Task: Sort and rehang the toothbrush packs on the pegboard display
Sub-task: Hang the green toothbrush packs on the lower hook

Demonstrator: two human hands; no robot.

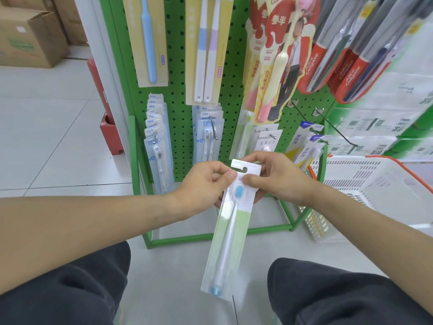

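Both hands hold one toothbrush pack [228, 233], white and pale green with a blue-bristled brush, in front of the green pegboard [178, 109]. My left hand [206, 186] pinches its upper left edge. My right hand [276, 177] grips the upper right, thumb across the front just under the hang hole. The pack hangs down towards my knees. Low on the board, pale blue packs [157, 141] fill the left peg and similar ones [207, 134] the middle peg. White packs [267, 137] hang right of centre.
A white plastic basket [365, 191] with orange handles sits on the floor to the right. Bare black pegs [337, 132] stick out at lower right. Taller packs, some red Colgate [328, 64], hang above. Cardboard boxes [30, 36] stand at far left.
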